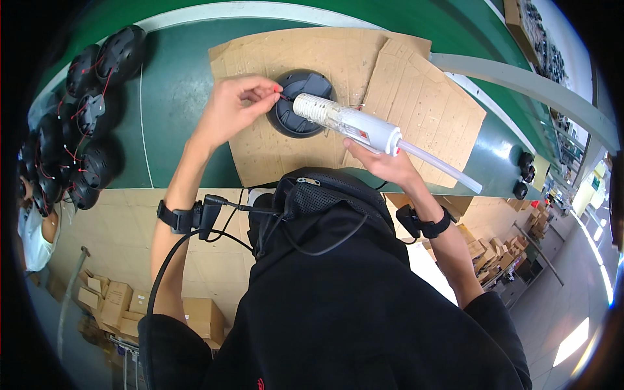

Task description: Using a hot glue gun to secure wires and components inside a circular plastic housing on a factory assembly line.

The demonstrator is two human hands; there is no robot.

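Two hands: one left hand (237, 109), one right hand (385, 164). One glue gun (354, 123), with one stick (445, 169). One black housing (304, 86) near them. Two cardboard sheets (426, 110); one table (175, 104). Two wristbands (179, 217). At left, at least seven more housings (123, 55), overlapping too much for an exact count. Far right, at least three dark pieces (527, 175). One co-worker (37, 240). Many cartons (117, 302), uncountable.

This fisheye sits up on the wearer's head (left one of the pair) and points steeply down, with the black shirt (338, 305) at 6 o'clock. Pretty close too: left hand (234, 107) around 11, right hand (382, 162) around 2. Super wide, so the green bench (175, 97) bows across 12 and aisle floor (539, 331) shows at 4.
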